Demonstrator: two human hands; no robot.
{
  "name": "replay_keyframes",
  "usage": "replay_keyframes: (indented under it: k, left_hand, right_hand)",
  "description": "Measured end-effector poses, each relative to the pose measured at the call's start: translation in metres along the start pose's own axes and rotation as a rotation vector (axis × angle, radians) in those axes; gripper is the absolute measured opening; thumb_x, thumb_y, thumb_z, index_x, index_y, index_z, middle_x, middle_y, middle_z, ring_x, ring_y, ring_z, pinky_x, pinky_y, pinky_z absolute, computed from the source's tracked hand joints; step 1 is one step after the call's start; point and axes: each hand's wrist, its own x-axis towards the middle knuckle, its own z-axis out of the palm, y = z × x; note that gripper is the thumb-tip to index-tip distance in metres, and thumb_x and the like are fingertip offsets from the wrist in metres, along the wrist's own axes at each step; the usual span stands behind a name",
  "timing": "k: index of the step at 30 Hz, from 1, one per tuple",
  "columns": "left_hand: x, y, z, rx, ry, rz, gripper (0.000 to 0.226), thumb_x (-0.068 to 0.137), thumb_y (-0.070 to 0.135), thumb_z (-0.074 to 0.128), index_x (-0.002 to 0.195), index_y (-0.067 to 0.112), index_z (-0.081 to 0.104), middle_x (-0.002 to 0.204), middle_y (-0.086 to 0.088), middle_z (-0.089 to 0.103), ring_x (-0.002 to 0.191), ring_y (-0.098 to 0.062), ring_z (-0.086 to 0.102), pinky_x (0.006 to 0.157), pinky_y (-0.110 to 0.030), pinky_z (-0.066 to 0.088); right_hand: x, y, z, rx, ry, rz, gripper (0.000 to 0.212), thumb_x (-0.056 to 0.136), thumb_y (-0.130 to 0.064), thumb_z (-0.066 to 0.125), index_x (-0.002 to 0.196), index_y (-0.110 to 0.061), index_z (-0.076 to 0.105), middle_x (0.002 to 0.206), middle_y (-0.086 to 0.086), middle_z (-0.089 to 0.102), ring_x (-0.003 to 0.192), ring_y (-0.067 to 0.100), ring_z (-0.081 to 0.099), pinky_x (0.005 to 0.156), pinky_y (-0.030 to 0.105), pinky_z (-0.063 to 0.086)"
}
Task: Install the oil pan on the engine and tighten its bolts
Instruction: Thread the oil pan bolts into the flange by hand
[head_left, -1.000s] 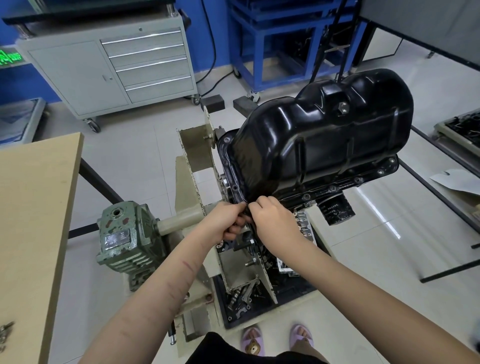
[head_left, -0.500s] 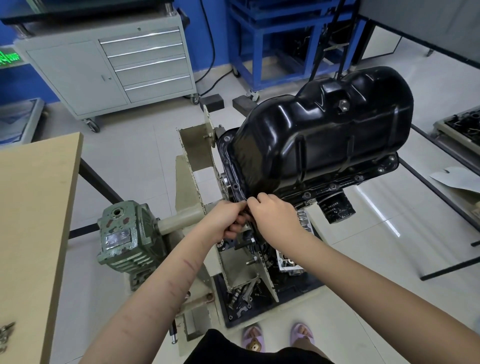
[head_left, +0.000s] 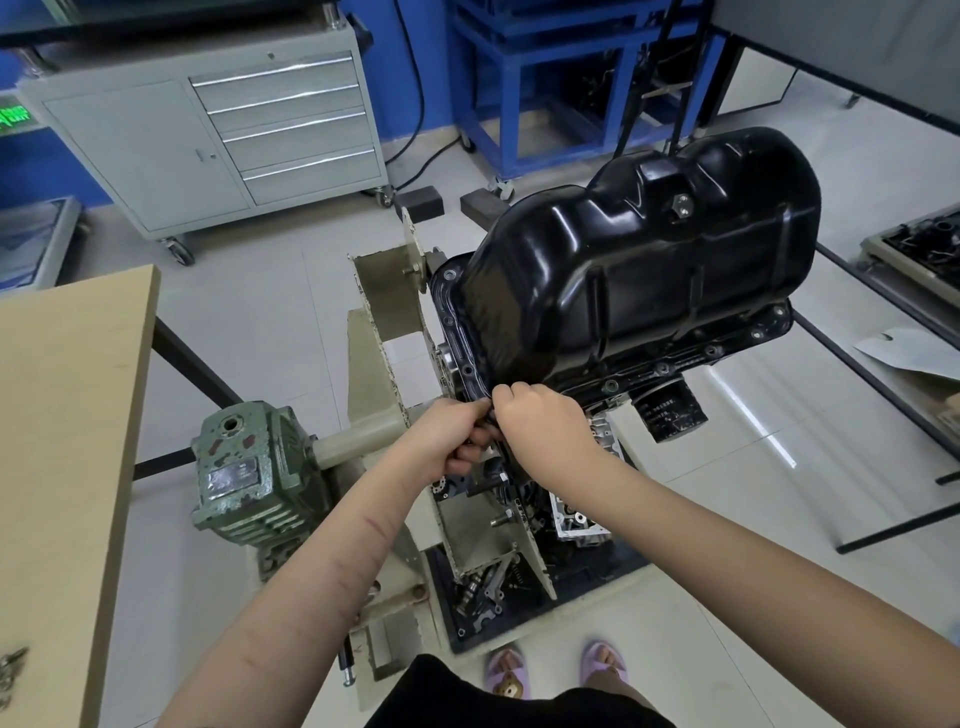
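Black pressed-steel oil pan (head_left: 649, 275), glossy and deep-bodied, seated sump-outward on the upturned engine block (head_left: 597, 519), which is carried on a beige steel engine stand (head_left: 384, 312) with a green cast gearbox (head_left: 249, 467) at its left. The pan appears rigid and moderately heavy; its smooth painted walls would likely be slippery, so the flat bolt flange (head_left: 675, 364) around its rim is judged the surest place to take hold. Small bolt heads (head_left: 662, 368) are seen along the right stretch of that flange. Both hands meet at the near-left corner of the flange: the left hand (head_left: 447, 431) is curled round something dark just below the rim, what exactly cannot be told; the right hand (head_left: 540, 421), fingers bent, pinches at the flange edge beside it, its fingertips hidden. A hand-started bolt at this corner seems the step in hand. Silver drain plug (head_left: 682, 205) sits on the far wall.
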Motion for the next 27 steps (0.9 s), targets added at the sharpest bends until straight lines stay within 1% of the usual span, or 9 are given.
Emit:
replay_keyframes:
  k: [2,3,5,12,18,21,22,24,27]
  left_hand:
    - [0.000,0.000,0.000,-0.004,-0.001,-0.002,0.045,0.099,0.026,0.039,0.056,0.012,0.042,0.036,0.008,0.031,0.027,-0.004,0.020,0.033,-0.006,0.012]
    - [0.001,0.000,0.000,-0.006,-0.003,-0.003,0.045,0.099,0.026,0.039,0.056,0.012,0.042,0.036,0.008,0.031,0.026,-0.004,0.019,0.033,-0.006,0.012]
    - [0.001,0.000,-0.001,-0.005,-0.003,-0.008,0.044,0.099,0.027,0.040,0.058,0.011,0.044,0.036,0.008,0.032,0.026,-0.003,0.020,0.033,-0.006,0.013]
    - [-0.001,0.000,0.000,0.002,-0.001,-0.021,0.042,0.099,0.028,0.037,0.067,0.005,0.052,0.034,0.009,0.032,0.025,-0.003,0.021,0.030,-0.007,0.013]
    - [-0.001,0.001,0.000,-0.002,-0.002,-0.017,0.043,0.099,0.027,0.037,0.063,0.006,0.050,0.034,0.008,0.032,0.026,-0.004,0.021,0.032,-0.006,0.013]
    - [-0.002,0.001,0.000,0.005,0.000,-0.015,0.043,0.099,0.027,0.037,0.063,0.007,0.049,0.034,0.008,0.032,0.026,-0.004,0.021,0.032,-0.007,0.013]
    - [-0.002,0.001,0.000,0.011,0.000,-0.013,0.043,0.099,0.026,0.037,0.063,0.007,0.049,0.034,0.008,0.031,0.026,-0.004,0.021,0.032,-0.007,0.012]
    - [-0.002,0.002,0.001,0.020,0.003,-0.010,0.042,0.099,0.026,0.038,0.063,0.007,0.049,0.033,0.009,0.031,0.026,-0.004,0.021,0.033,-0.007,0.012]
    - [-0.003,0.002,0.001,0.018,0.008,-0.006,0.043,0.098,0.027,0.040,0.062,0.007,0.049,0.034,0.009,0.032,0.026,-0.004,0.021,0.032,-0.007,0.012]
  right_hand:
    - [-0.004,0.001,-0.002,0.068,-0.027,-0.033,0.024,0.062,-0.020,0.082,0.071,-0.009,0.063,0.069,0.003,0.062,0.064,0.015,0.063,0.045,0.021,0.044]
    - [-0.003,0.003,0.002,0.106,-0.063,-0.037,0.015,0.081,-0.015,0.064,0.091,-0.004,0.060,0.090,0.008,0.061,0.087,0.020,0.061,0.061,0.026,0.048]
    - [-0.003,0.007,0.007,0.165,-0.167,-0.064,0.022,0.095,-0.011,0.038,0.112,-0.004,0.050,0.113,0.010,0.050,0.110,0.025,0.048,0.079,0.032,0.044]
    - [-0.001,0.011,0.006,0.191,-0.166,-0.054,0.022,0.093,-0.005,0.039,0.112,-0.005,0.051,0.114,0.009,0.052,0.111,0.025,0.047,0.081,0.032,0.042]
    - [-0.001,0.008,0.006,0.108,-0.146,-0.049,0.025,0.098,-0.021,0.037,0.111,-0.005,0.051,0.112,0.010,0.054,0.107,0.025,0.052,0.072,0.031,0.043]
    - [-0.002,0.006,-0.005,0.035,-0.066,-0.021,0.025,0.078,-0.029,0.071,0.085,-0.007,0.062,0.080,0.006,0.063,0.075,0.018,0.064,0.049,0.024,0.043]
    - [-0.002,0.007,-0.005,0.027,-0.050,-0.020,0.024,0.077,-0.027,0.072,0.087,-0.008,0.062,0.080,0.005,0.063,0.075,0.018,0.064,0.048,0.024,0.040]
    - [-0.003,0.008,-0.001,0.132,-0.129,-0.080,0.019,0.093,-0.018,0.049,0.108,-0.007,0.052,0.102,0.008,0.058,0.099,0.023,0.056,0.062,0.029,0.039]
    - [-0.001,0.010,0.002,0.192,-0.178,-0.074,0.022,0.094,-0.008,0.039,0.113,-0.006,0.048,0.113,0.010,0.052,0.109,0.026,0.049,0.076,0.033,0.042]
